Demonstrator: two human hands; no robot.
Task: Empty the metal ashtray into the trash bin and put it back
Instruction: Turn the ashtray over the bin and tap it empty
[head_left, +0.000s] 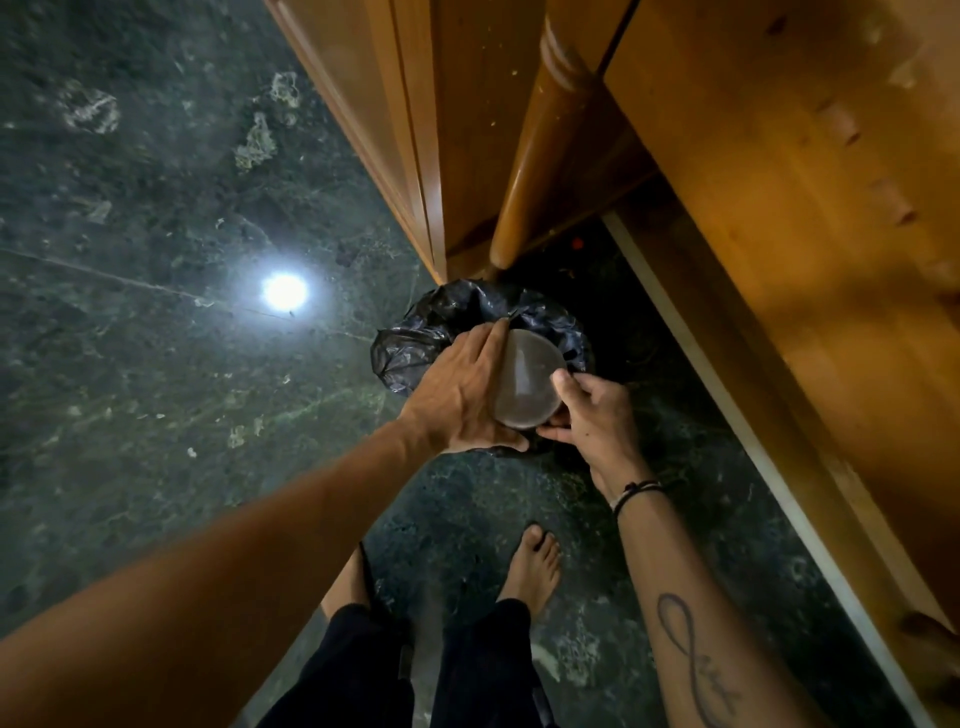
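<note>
The round metal ashtray (527, 382) is turned over, its dull flat underside facing up, held directly above the trash bin (415, 343), which is lined with a black plastic bag. My left hand (462, 395) lies along the ashtray's left edge with fingers stretched over it. My right hand (592, 415) pinches its right and lower rim between thumb and fingers. The ashtray's inside and the bin's contents are hidden.
The bin stands on a dark green marble floor (156, 364) with a bright lamp reflection (284, 291). Wooden furniture (779, 182) rises close behind and to the right of the bin, with a turned wooden leg (545, 156). My bare feet (535, 566) stand just before the bin.
</note>
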